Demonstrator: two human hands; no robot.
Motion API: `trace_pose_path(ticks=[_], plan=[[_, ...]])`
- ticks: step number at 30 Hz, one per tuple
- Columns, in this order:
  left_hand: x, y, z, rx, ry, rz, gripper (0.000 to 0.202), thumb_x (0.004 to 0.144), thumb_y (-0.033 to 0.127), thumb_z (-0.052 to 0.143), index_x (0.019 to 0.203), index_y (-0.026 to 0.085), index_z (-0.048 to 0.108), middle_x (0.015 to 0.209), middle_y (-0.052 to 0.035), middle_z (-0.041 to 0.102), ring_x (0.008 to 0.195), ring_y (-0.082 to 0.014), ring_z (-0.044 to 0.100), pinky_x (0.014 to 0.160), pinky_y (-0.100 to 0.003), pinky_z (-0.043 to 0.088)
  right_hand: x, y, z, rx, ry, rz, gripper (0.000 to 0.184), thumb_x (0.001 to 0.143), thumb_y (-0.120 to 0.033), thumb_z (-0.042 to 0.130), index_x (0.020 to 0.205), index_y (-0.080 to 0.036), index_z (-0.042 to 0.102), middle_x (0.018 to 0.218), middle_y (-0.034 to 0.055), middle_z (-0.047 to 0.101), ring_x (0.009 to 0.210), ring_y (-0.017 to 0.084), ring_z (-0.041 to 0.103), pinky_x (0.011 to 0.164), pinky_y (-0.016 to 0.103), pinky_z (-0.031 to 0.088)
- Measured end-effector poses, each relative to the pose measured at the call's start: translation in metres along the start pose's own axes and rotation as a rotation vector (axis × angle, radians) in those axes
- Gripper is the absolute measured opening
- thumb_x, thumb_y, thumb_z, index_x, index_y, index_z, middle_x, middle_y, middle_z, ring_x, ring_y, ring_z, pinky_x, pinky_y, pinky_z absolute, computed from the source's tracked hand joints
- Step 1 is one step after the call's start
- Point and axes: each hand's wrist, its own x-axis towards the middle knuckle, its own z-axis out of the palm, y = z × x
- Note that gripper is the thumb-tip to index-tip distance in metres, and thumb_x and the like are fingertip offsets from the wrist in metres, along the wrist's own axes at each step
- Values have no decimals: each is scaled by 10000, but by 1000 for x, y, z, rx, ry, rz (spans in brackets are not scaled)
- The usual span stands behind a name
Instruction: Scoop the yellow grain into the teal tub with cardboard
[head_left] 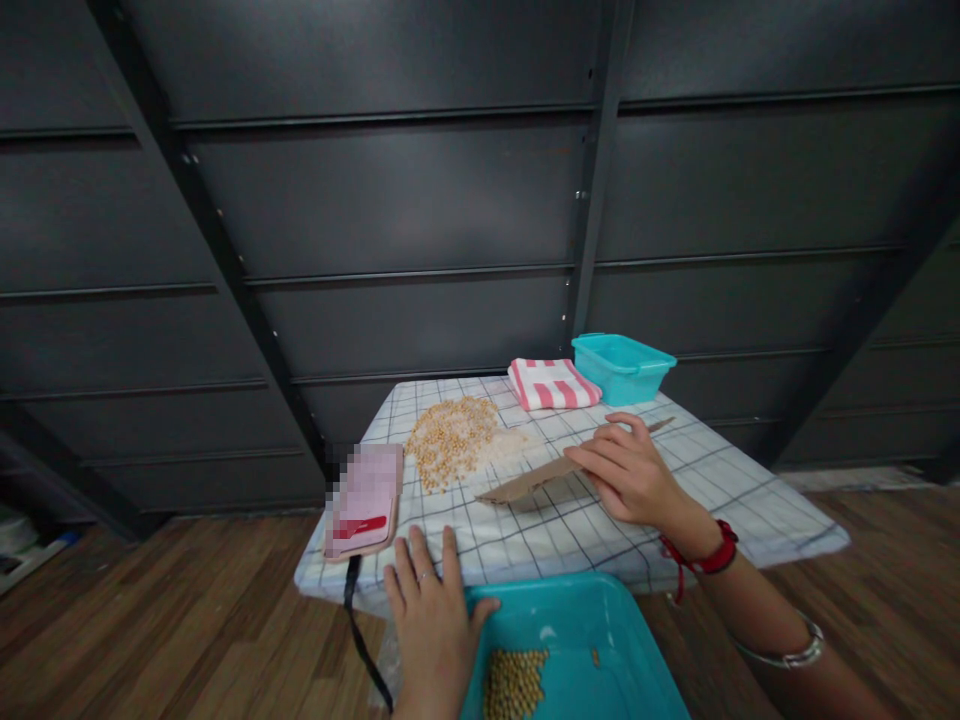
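Note:
My right hand (634, 470) is closed on a long, torn-edged strip of brown cardboard (529, 484), held on or just above the checked tablecloth. A heap of yellow kernels (446, 440) mixed with pale grains lies left of the strip. Beside it, near the strip's end, is a patch of small white grains (510, 445). My left hand (431, 610) has its fingers spread on the table's front edge, its thumb over the rim of a teal tray (581, 585). Greenish-brown beans (516, 680) lie in the tray's left part.
A folded pink-and-white striped towel (553, 384) sits at the back, next to a smaller teal basket (624, 370). On the left of the table (720, 475) lies a pink phone (367, 500), with a black strap (358, 630) hanging near it. Dark panels (405, 200) stand behind.

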Motion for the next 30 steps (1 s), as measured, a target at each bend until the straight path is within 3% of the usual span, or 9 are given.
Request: trace_pose_path(ticks=[11, 25, 30], plan=[[-1, -8, 8, 54, 58, 93, 763, 669, 496, 694, 1297, 109, 498, 1354, -299, 451, 1247, -466, 397, 993, -626, 295, 2, -3, -2, -54, -9, -2, 313, 744, -41, 440, 981, -169, 599, 724, 28, 638, 727, 192, 496, 839, 417, 361], [1, -3, -1, 82, 52, 65, 767, 637, 476, 726, 1269, 92, 524, 1331, -299, 475, 1228, -464, 417, 987, -614, 311, -2, -4, -8, -18, -30, -20, 304, 752, -35, 442, 997, -160, 572, 754, 34, 644, 748, 193, 487, 850, 431, 363], [-1, -6, 5, 80, 74, 81, 768, 642, 480, 719, 1277, 99, 517, 1335, -295, 473, 1230, -458, 419, 987, -609, 317, -2, -1, -10, -68, -20, 3, 336, 739, -30, 428, 997, -177, 586, 720, 24, 631, 731, 191, 491, 833, 424, 366]])
